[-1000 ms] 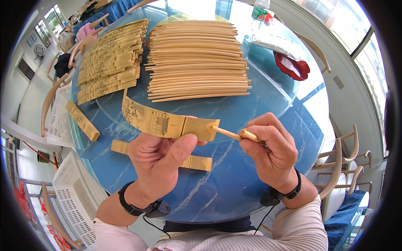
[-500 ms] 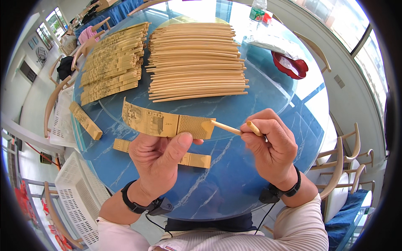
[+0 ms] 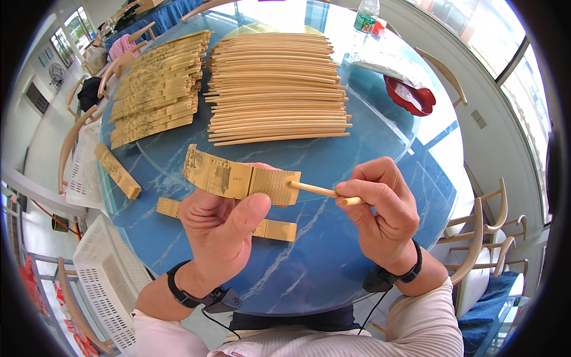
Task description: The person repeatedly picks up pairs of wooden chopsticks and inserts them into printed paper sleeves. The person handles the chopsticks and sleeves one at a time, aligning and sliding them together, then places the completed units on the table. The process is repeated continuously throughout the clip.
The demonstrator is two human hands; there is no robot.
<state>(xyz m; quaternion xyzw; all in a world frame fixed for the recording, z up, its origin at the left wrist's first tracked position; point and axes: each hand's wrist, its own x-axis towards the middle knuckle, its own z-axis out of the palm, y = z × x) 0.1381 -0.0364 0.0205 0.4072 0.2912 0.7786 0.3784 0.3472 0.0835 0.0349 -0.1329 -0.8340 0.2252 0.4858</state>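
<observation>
My left hand (image 3: 220,229) pinches a printed tan paper sleeve (image 3: 229,179) between thumb and fingers, its far left end curling up. My right hand (image 3: 383,208) grips pale wooden chopsticks. One chopstick (image 3: 315,189) reaches left, its tip at the right end of the sleeve; whether it lies inside or on top I cannot tell. The blunt end (image 3: 352,202) of another stick pokes out of the same fingers. Beneath my left hand lies another sleeve (image 3: 279,230) on the blue table, partly hidden. One more sleeve (image 3: 118,171) rests at the left.
Beyond my hands, a broad stack of chopsticks (image 3: 276,89) sits beside a pile of printed sleeves (image 3: 157,89) on the round glass-topped table (image 3: 333,262). A red dish (image 3: 410,96) and a plastic bottle (image 3: 366,16) stand far right. White baskets (image 3: 107,285) and wooden chairs surround the table.
The chopsticks have tilted, and the leftward tip now overlaps the sleeve's right end. The sleeve has shifted slightly right in my left hand. The view has moved a little.
</observation>
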